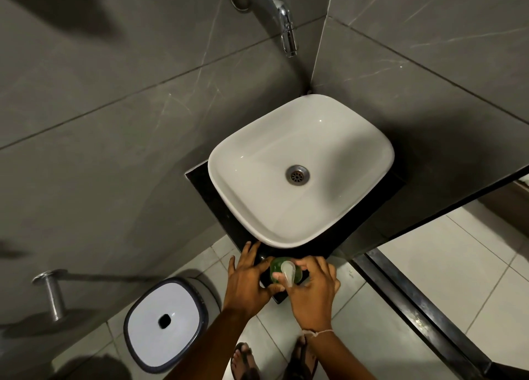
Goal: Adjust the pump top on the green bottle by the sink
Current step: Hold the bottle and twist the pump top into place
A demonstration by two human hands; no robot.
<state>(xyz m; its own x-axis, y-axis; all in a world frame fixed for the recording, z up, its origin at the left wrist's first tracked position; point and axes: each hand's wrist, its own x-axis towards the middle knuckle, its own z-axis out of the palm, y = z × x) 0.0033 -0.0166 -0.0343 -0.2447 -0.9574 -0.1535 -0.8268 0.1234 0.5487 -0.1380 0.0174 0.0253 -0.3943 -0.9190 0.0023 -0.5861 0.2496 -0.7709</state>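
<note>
The green bottle [277,265] stands on the front corner of the black counter [200,179], just in front of the white sink [300,236]. Its pale pump top [288,272] points toward me. My left hand [247,279] wraps the bottle's left side, thumb at its base and fingers spread toward the sink. My right hand [313,291] closes around the pump top from the right, fingertips under the nozzle. Most of the bottle body is hidden by both hands.
A chrome tap [282,16] juts from the grey tiled wall above the sink. A white bin with a dark rim [164,322] stands on the floor at lower left, beside a metal wall holder [53,293]. My sandalled feet [246,362] are below.
</note>
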